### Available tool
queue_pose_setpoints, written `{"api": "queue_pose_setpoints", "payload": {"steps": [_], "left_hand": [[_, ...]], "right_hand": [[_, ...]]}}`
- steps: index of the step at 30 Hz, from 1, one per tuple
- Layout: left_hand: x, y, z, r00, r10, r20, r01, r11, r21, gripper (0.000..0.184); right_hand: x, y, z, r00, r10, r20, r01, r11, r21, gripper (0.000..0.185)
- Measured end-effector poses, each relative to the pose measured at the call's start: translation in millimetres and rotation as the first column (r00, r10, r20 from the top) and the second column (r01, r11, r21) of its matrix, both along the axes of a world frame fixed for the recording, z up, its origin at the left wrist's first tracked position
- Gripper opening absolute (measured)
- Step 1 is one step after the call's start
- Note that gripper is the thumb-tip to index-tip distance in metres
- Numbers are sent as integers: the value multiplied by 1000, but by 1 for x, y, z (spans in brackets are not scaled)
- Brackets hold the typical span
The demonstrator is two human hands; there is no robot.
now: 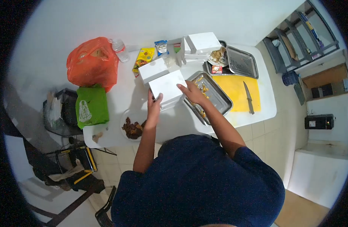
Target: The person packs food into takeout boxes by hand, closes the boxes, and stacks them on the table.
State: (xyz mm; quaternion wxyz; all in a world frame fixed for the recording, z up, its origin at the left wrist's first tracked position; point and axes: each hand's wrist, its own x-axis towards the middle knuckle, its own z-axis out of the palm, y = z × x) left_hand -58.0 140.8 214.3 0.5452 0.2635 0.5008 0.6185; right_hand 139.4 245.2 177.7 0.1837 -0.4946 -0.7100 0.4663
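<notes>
Between my two hands is a closed white cardboard box. My left hand grips its left side, with the thumb near the front corner. On the right side, my right hand holds it with the thumb on top; the other fingers are partly hidden. Just behind stands another white box. A plate of dark browned meat pieces sits by my left forearm. Under my right forearm lies a metal tray with yellowish food pieces along its left side.
A knife rests on a yellow cutting board at right. Stacked white boxes and another metal tray are at the back. An orange bag, water bottle, yellow packet and green bag are leftward.
</notes>
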Motion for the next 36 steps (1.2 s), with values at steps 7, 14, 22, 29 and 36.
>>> {"api": "queue_pose_setpoints", "payload": {"steps": [7, 14, 22, 29, 36], "left_hand": [[-3, 2, -11, 999, -13, -50, 11, 999, -34, 63], [-1, 0, -4, 994, -66, -91, 62, 997, -42, 64], [1, 3, -15, 974, -32, -226, 42, 998, 38, 64], [11, -5, 2, 984, -27, -179, 23, 999, -25, 63], [6, -3, 3, 945, -93, -315, 59, 991, -117, 62]], "right_hand": [[-4, -7, 18, 998, -4, -62, 10, 995, 100, 69], [-4, -1, -3, 1000, 8, -28, -5, 994, 106, 78], [-4, -7, 17, 1000, -4, 4, 3, 992, 122, 66], [-3, -21, 63, 998, -9, -57, 17, 989, 146, 67], [1, -17, 70, 1000, 26, 4, -26, 1000, -7, 82]]}}
